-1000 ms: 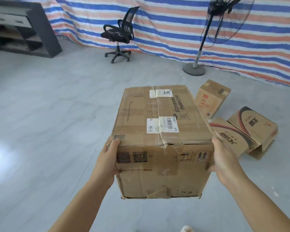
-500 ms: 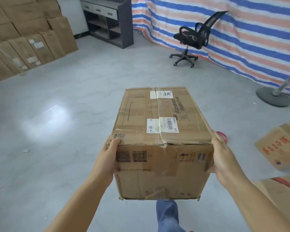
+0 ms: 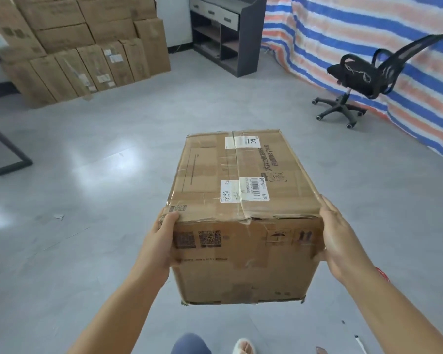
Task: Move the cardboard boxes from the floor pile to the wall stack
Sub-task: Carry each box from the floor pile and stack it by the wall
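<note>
Carrying one cardboard box (image 3: 243, 213) up off the floor (image 3: 87, 200), out in front of the body, in the middle of the room. Left hand (image 3: 159, 241) pressed on the box's left near corner, thumb hooked over the top edge. Right hand (image 3: 340, 241) flat against the right side, fingers straight along the cardboard. Squeezed between both hands, so not likely to slip. Wall stack (image 3: 82, 42) far off at the top left, many brown boxes piled high, with thin ones leaning in a row at the bottom. Looks like about halfway through this trip: box picked up, not put down yet. Left to do: walk across the bare grey floor, then set the box on or beside the stack. Floor pile not in sight, so no way to tell how many boxes are left. Box's underside and far end hidden. Top of the stack cut off by the edge. Small print on the white labels (image 3: 243, 191) too tiny to read. Only a knee and a slipper showing at the bottom.
</note>
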`<state>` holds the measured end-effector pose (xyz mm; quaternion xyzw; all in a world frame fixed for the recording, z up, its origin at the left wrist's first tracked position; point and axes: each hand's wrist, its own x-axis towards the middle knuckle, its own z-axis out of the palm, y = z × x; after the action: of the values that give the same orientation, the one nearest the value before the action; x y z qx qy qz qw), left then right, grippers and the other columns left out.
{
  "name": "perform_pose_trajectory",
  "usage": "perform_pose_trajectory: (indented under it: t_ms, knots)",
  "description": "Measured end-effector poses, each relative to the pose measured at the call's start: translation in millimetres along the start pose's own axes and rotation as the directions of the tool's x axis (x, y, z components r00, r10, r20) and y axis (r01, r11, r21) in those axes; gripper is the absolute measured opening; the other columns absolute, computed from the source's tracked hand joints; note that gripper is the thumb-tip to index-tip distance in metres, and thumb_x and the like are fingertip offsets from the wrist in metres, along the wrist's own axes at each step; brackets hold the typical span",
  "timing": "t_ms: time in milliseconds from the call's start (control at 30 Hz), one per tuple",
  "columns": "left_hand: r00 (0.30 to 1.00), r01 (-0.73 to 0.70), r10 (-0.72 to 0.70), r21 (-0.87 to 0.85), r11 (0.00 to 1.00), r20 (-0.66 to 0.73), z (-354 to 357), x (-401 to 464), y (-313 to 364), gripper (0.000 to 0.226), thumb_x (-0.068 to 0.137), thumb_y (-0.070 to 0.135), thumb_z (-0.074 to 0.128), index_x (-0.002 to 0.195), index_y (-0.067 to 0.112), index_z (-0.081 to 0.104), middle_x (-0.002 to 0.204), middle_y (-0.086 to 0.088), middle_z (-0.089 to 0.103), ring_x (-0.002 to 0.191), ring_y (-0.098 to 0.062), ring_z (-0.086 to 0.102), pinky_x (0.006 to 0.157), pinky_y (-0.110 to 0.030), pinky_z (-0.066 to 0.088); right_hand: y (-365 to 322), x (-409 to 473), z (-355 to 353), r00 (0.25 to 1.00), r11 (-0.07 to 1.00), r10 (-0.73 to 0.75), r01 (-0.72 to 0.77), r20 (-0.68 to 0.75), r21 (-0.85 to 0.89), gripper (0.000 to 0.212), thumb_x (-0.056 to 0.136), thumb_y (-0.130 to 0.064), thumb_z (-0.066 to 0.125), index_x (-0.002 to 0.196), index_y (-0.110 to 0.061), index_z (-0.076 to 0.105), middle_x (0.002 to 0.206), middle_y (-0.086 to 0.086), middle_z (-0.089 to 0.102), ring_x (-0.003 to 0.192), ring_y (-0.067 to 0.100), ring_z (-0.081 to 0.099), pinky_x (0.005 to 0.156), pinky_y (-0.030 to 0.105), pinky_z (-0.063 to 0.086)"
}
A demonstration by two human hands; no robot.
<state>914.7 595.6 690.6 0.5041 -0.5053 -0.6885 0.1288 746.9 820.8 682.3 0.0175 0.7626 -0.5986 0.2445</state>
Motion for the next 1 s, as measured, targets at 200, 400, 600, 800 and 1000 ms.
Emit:
perform_pose_trajectory:
  t_ms: [200,400,600,800,1000]
  knots:
    - [0.996,-0.028,0.025,-0.042,0.999,-0.083,13.9,66.9,40.8,0.016,0.094,0.036,0.049,0.100,0.028,0.061,0.057,0.010,0.062,0.047,-0.004,0.057,0.067,-0.037,0.043,-40.5,91.0,42.9,0.995,1.000,0.000,0.002,0.097,-0.028,0.042,0.102,-0.037,0.025,0.142,-0.046,0.037,0.147,-0.009,0.043,0.138,0.020,0.037,0.108,0.059,0.030]
    - [0.993,-0.007,0.001,-0.056,0.998,-0.115,27.4,171.5,105.9,0.014,0.094,0.036,0.050,0.099,0.029,0.062,0.070,0.006,0.062,0.064,-0.011,0.057,0.068,-0.039,0.047,-92.2,192.5,106.1,0.992,1.000,-0.019,0.021,0.122,-0.014,0.043,0.103,-0.032,0.025,0.142,-0.039,0.041,0.142,-0.007,0.050,0.133,0.021,0.044,0.109,0.057,0.032]
    - [0.998,-0.025,0.024,-0.014,1.000,-0.053,41.8,287.8,204.8,0.012,0.093,0.038,0.050,0.098,0.033,0.059,0.059,0.015,0.067,0.052,-0.001,0.062,0.072,-0.044,0.049,-161.8,292.6,168.0,0.997,0.999,-0.023,0.020,0.078,0.034,0.042,0.103,-0.032,0.025,0.139,-0.041,0.043,0.135,-0.008,0.056,0.126,0.020,0.051,0.103,0.057,0.040]
    - [0.997,-0.074,0.074,0.004,0.997,-0.002,72.3,380.0,281.2,0.010,0.094,0.037,0.049,0.097,0.040,0.059,0.058,0.023,0.065,0.045,0.007,0.059,0.070,-0.040,0.045,-216.0,380.1,204.6,1.000,0.998,0.000,0.000,-0.010,0.056,0.043,0.101,-0.033,0.025,0.138,-0.050,0.041,0.135,-0.019,0.050,0.122,0.017,0.047,0.083,0.058,0.050]
    - [0.996,-0.089,0.089,0.001,0.996,-0.004,121.6,478.6,338.0,0.014,0.095,0.035,0.047,0.102,0.037,0.059,0.059,0.022,0.066,0.046,0.005,0.060,0.071,-0.043,0.045,-263.5,498.5,232.2,1.000,1.000,-0.018,0.018,0.022,0.017,0.045,0.099,-0.028,0.024,0.127,-0.052,0.050,0.120,-0.017,0.061,0.107,0.012,0.057,0.071,0.054,0.053]
